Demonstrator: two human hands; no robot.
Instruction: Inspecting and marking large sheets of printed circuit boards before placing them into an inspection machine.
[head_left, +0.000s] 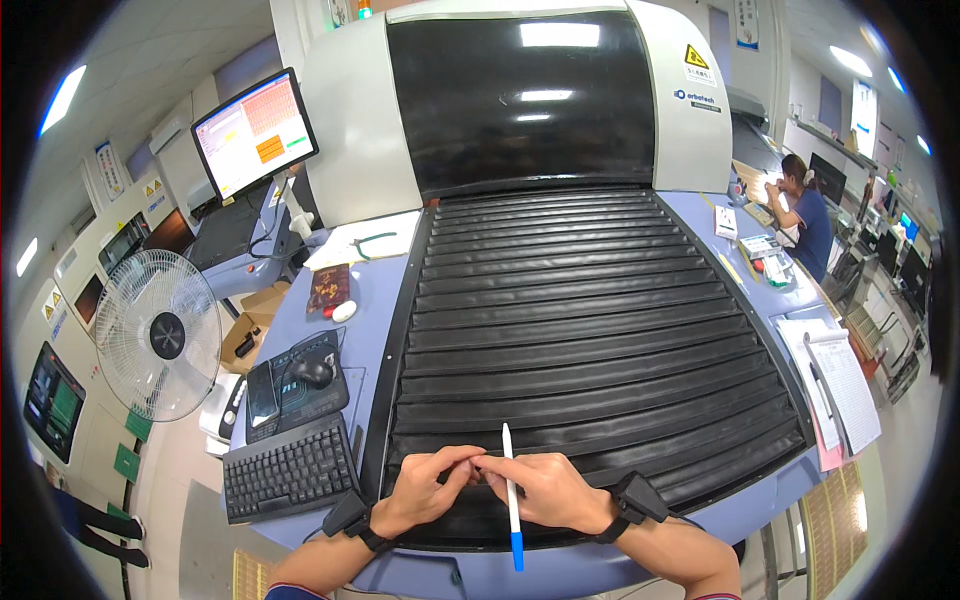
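Note:
Both of my hands meet over the near edge of a black ribbed bellows cover (590, 340). A white pen (514, 515) with a blue end rests between the fingers of my right hand (560, 490), its blue end toward me and its other end pointing away. My left hand (422, 492) is closed in a pinch, its fingertips against those of my right hand. Whatever may lie between these fingertips is too small to make out. Each wrist wears a black strap with a dark box on it.
Left of the cover are a keyboard (290, 470), a mouse (313, 371), a phone (262, 394) and a monitor (255, 135). A fan (167, 336) stands further left. Clipped papers (845, 390) lie at right. A large machine hood (525, 100) rises behind; a person (808, 225) sits far right.

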